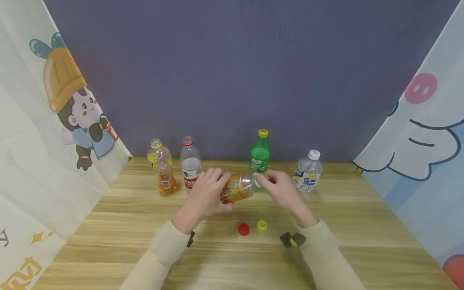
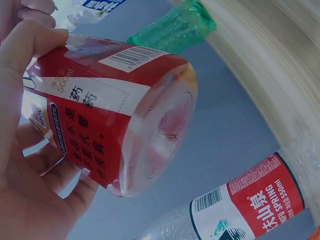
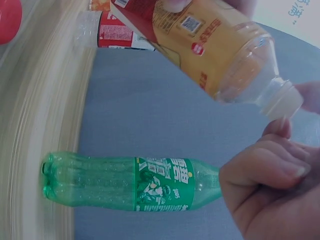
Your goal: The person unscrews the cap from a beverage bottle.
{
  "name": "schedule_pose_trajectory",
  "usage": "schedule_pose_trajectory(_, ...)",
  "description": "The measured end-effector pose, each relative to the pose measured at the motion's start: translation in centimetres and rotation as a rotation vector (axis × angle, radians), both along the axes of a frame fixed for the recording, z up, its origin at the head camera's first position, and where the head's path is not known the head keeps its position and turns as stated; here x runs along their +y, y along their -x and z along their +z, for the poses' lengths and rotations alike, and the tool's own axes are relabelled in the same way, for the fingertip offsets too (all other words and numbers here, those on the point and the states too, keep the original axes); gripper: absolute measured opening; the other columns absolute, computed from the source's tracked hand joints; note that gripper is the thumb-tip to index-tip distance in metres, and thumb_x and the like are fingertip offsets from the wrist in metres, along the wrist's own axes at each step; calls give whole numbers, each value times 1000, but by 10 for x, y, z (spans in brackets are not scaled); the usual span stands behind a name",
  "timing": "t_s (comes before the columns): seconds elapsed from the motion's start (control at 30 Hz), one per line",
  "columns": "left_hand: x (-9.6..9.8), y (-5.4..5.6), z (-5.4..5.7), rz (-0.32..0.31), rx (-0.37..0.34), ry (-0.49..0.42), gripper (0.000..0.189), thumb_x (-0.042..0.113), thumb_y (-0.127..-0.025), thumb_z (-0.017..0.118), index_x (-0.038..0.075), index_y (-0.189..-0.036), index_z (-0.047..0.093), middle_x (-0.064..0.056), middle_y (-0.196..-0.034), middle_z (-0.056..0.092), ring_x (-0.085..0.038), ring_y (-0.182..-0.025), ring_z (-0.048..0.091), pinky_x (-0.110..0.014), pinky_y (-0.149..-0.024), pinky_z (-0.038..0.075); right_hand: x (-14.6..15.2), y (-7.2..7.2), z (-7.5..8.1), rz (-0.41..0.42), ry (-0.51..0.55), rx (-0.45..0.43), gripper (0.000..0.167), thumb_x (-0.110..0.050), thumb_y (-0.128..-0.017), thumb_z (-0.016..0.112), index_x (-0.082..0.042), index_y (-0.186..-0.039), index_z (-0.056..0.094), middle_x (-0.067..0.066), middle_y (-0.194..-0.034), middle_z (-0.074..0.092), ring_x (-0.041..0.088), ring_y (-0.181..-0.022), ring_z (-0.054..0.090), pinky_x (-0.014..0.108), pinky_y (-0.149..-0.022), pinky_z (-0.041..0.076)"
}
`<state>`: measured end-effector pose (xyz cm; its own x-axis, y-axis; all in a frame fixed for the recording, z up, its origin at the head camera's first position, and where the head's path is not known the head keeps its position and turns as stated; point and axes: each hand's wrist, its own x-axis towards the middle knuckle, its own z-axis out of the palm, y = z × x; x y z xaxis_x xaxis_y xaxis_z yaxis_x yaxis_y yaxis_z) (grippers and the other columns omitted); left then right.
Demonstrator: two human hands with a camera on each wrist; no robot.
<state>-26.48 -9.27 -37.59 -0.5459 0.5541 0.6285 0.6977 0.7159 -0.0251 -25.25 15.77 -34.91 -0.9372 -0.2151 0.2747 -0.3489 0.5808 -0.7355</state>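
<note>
Tan bottle: held above the middle of the counter, tipped nearly level, base toward the left edge and neck toward the right. Left hand grips it by the body — fingers wrapped round the red-and-tan label, thumb on the side nearer the front edge. Right hand is at the neck, thumb and finger pinching the white cap; its other fingers are curled in toward the palm. Below, toward the front edge, two loose caps lie near each other on the counter: red cap on the left, yellow cap on the right. Four further bottles stand upright along the back edge. Nearest the back left corner is the amber bottle, uncapped, part filled; next to it the water bottle, uncapped, with a red neck ring. Right of the middle is the green bottle, yellow cap fitted — partly behind the right hand. Nearest the back right corner is the clear bottle, white-capped.
</note>
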Motion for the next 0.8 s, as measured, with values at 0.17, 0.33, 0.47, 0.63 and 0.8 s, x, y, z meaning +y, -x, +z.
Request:
schedule_pose_trajectory(0.17, -1, 0, 0, -7, -27, -7, 72, 41, -59, 92, 6, -116, 66, -3, -97, 56, -22, -86, 52, -35, -74, 45, 1, 1, -3, 32, 13, 53, 41, -41, -101, 60, -12, -73, 54, -2, -63, 45, 14, -58, 41, 26, -52, 36)
schedule_pose_trajectory(0.33, -1, 0, 1, -7, -33, -8, 72, 41, -59, 93, 6, -117, 66, -3, -98, 56, -22, -86, 52, -35, -74, 45, 0, 0, -3, -12, -3, 65, 46, -46, -104, 53, -13, -71, 55, -2, -61, 44, 14, -56, 40, 29, -52, 36)
schedule_pose_trajectory(0.47, -1, -1, 2, -5, -20, 3, 73, 40, -59, 94, 6, -117, 66, -4, -99, 56, -23, -88, 53, -37, -75, 46, -1, -1, -1, -88, -19, -13, 60, -60, -103, 43, -15, -63, 47, -3, -56, 38, 14, -52, 34, 30, -50, 33)
schedule_pose_trajectory(0.63, 1, -2, 2, 11, -10, 28, 73, 40, -60, 94, 7, -118, 65, -4, -100, 57, -23, -91, 55, -38, -78, 47, -2, -3, 3, -118, -43, -122, 66, -70, -99, 39, -16, -61, 43, -3, -55, 36, 14, -51, 31, 28, -49, 31)
schedule_pose_trajectory(0.8, 1, -2, 2, 17, -21, 30, 73, 40, -60, 93, 6, -118, 65, -5, -101, 58, -23, -93, 55, -38, -80, 47, -2, -3, 3, -102, -53, -129, 64, -66, -100, 43, -13, -67, 57, -3, -56, 36, 14, -52, 32, 27, -48, 30)
